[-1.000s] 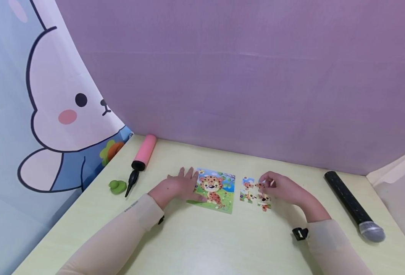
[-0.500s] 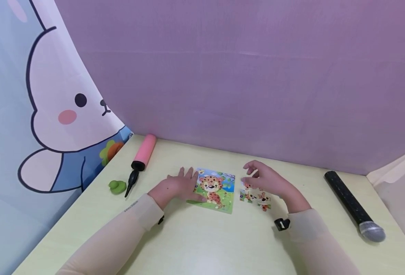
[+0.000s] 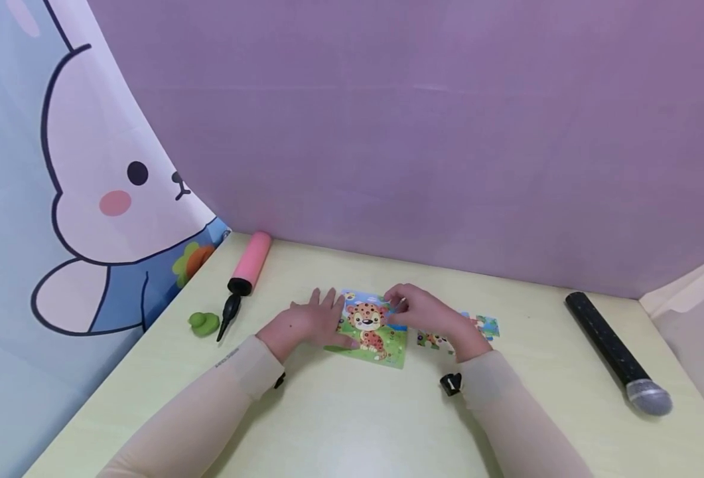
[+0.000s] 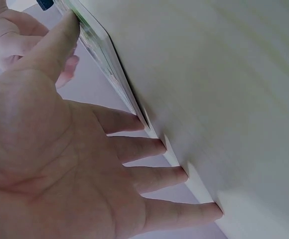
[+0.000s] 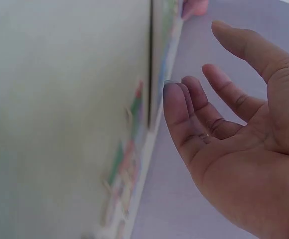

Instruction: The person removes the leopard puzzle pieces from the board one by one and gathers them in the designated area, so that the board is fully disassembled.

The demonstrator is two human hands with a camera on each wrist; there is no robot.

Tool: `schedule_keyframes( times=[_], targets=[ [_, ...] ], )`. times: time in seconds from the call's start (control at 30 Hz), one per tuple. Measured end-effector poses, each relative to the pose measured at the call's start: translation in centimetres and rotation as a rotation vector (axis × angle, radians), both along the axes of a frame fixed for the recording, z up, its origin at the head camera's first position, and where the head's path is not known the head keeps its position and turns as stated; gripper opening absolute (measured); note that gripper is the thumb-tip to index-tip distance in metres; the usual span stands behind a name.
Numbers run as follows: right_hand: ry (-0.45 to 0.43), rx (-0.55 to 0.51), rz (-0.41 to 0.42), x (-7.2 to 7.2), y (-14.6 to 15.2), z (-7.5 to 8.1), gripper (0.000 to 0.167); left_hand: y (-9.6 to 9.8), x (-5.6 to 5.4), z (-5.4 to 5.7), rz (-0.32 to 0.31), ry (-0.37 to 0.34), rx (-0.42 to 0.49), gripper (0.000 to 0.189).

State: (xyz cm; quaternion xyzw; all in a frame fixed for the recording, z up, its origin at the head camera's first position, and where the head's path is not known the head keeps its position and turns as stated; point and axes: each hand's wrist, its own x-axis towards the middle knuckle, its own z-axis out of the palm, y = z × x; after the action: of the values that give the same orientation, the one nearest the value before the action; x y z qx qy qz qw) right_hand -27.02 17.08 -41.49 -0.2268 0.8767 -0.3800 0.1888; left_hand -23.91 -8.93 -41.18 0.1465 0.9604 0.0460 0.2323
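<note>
Palm down, my wide-spread left hand [image 3: 311, 326] touches the square blue-and-green leopard-picture board [image 3: 371, 332], seemingly steadying it, while my empty right hand [image 3: 424, 312] curves loosely above.

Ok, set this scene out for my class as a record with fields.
Surface: pale yellowish table
Centre: flat square board printed with a spotted cartoon leopard
Left hand: fingers spread, on the board's left side
Right hand: over the board's right side, holding nothing visible; contact unclear
Right of board: flat multicoloured puzzle pieces, partly hidden
Table left: pink cylindrical pump with black nozzle; green duck-shaped toy
Table right: black microphone with silver mesh head
</note>
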Motion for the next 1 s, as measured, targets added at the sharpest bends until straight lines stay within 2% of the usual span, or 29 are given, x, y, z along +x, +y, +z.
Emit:
schedule_keyframes(
  times=[0.33, 0.6, 1.0],
  targets=[
    [-0.009, 0.057, 0.024, -0.25, -0.47, -0.83, 0.032, -0.06, 0.08, 0.06, -0.006, 0.003, -0.006, 0.116],
    [-0.034, 0.104, 0.053, -0.21, -0.56, -0.82, 0.036, -0.17, -0.08, -0.13, -0.009, 0.007, 0.003, 0.116],
    [-0.018, 0.179, 0.063, 0.16, -1.07, -0.64, 0.038, -0.04, -0.11, -0.22, -0.001, 0.009, -0.008, 0.117]
  ],
)
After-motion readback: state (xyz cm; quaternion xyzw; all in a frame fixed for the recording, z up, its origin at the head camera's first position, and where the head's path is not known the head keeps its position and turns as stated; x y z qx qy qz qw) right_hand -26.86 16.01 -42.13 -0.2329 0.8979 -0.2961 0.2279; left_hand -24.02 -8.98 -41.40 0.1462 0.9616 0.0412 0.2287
